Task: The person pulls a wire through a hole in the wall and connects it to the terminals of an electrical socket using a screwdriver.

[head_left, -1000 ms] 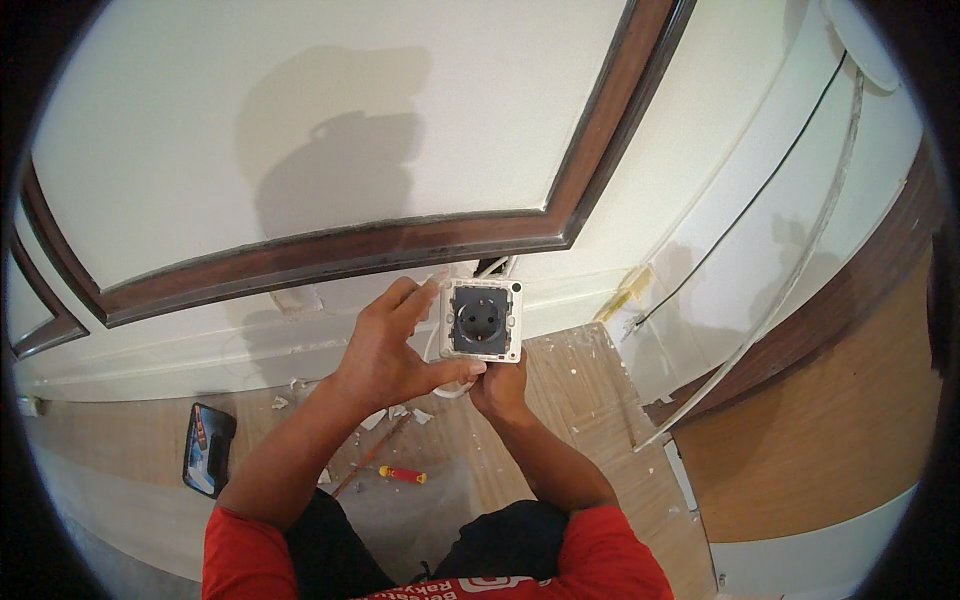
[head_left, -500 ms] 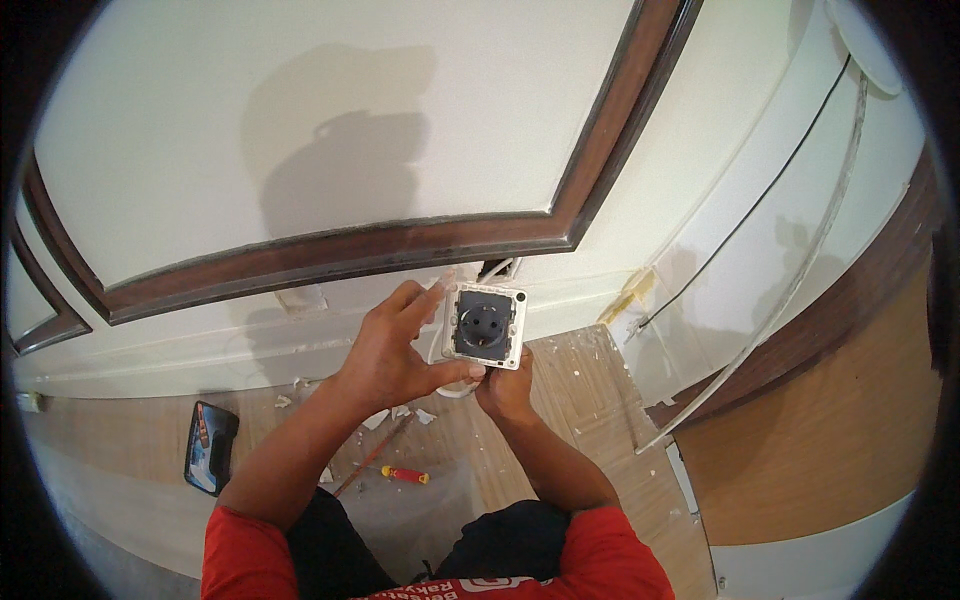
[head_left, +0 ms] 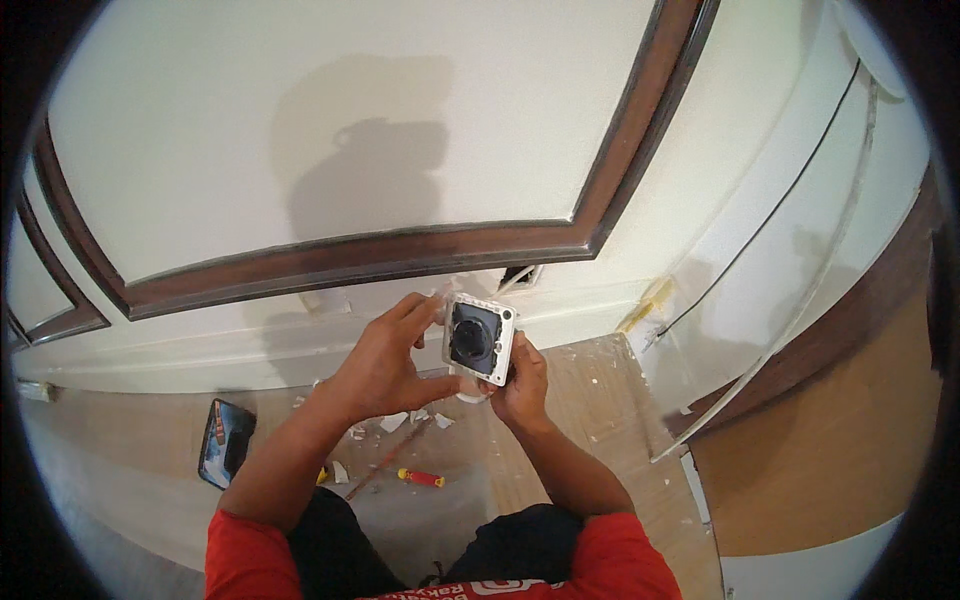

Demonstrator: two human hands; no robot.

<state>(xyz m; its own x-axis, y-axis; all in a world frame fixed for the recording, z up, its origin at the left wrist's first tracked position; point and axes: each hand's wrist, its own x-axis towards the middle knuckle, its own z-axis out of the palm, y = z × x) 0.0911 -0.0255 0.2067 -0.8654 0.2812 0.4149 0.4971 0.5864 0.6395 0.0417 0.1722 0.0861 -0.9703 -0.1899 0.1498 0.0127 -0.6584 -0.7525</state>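
Note:
A wall socket (head_left: 473, 338) with a black face and a white square frame is held up between my two hands, tilted, in front of the wall's base. My left hand (head_left: 392, 352) grips its left side, thumb along the lower edge and fingers at the upper corner. Curled round the right side and back is my right hand (head_left: 524, 381); part of its fingers is hidden behind the socket. A white cable (head_left: 512, 284) runs out of a dark wall opening (head_left: 520, 275) just above, toward the socket. Below it shows a loop of white cable (head_left: 470, 397).
On the floor lie a screwdriver with a red and yellow handle (head_left: 421, 478), bits of broken plaster (head_left: 394, 422) and a black case (head_left: 226, 442). Dark wooden moulding (head_left: 360, 264) crosses the wall above my hands. To the right, a thin black cable (head_left: 770, 225) hangs along the wall.
The socket has been turned so its face points more to the left, and it sits slightly lower. My right hand has come further up its right side. The whole view has shifted a little.

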